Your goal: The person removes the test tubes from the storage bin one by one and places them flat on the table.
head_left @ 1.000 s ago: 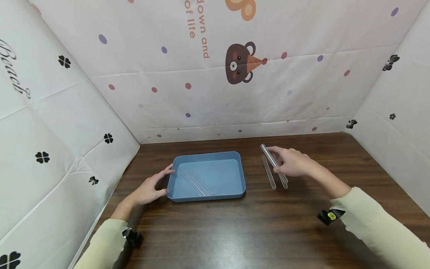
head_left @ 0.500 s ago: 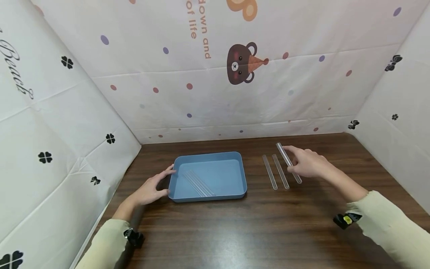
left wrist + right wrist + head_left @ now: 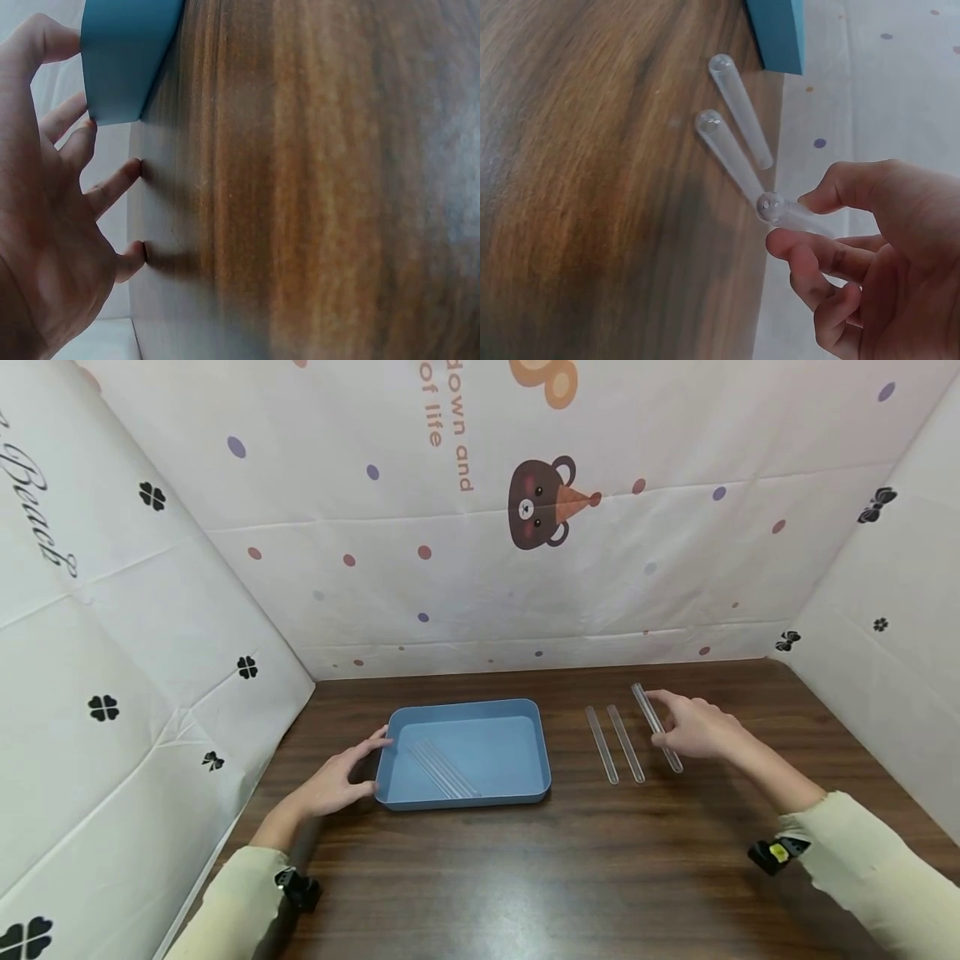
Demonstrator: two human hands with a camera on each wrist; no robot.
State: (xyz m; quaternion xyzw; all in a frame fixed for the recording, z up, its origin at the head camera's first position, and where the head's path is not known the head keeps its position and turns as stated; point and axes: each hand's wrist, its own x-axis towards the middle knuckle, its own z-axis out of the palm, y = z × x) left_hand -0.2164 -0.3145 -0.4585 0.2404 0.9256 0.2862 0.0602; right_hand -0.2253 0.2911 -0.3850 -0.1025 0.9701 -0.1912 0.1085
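Note:
A clear test tube (image 3: 648, 712) with a rounded end is pinched between the thumb and fingers of my right hand (image 3: 697, 727). The right wrist view shows the rounded end of this held tube (image 3: 771, 207) poking out past the fingertips. Two more test tubes lie on the table to its left, the nearer one (image 3: 626, 743) and the farther one (image 3: 602, 745), roughly parallel. My left hand (image 3: 333, 783) rests against the left end of a blue tray (image 3: 480, 800), thumb and spread fingers touching its side and rim. Inside the tray, several clear tubes (image 3: 442, 770) lie side by side at a slant.
A dark wooden table (image 3: 510, 877) carries everything. White printed cloth (image 3: 420, 585) rises behind it, with side panels (image 3: 150, 710) at left and right. Each sleeve has a small black camera at the wrist, such as the right one (image 3: 772, 855).
My right hand has moved right with the test tube, away from the two lying tubes, and has come down slightly. The left hand and the tray stay in place.

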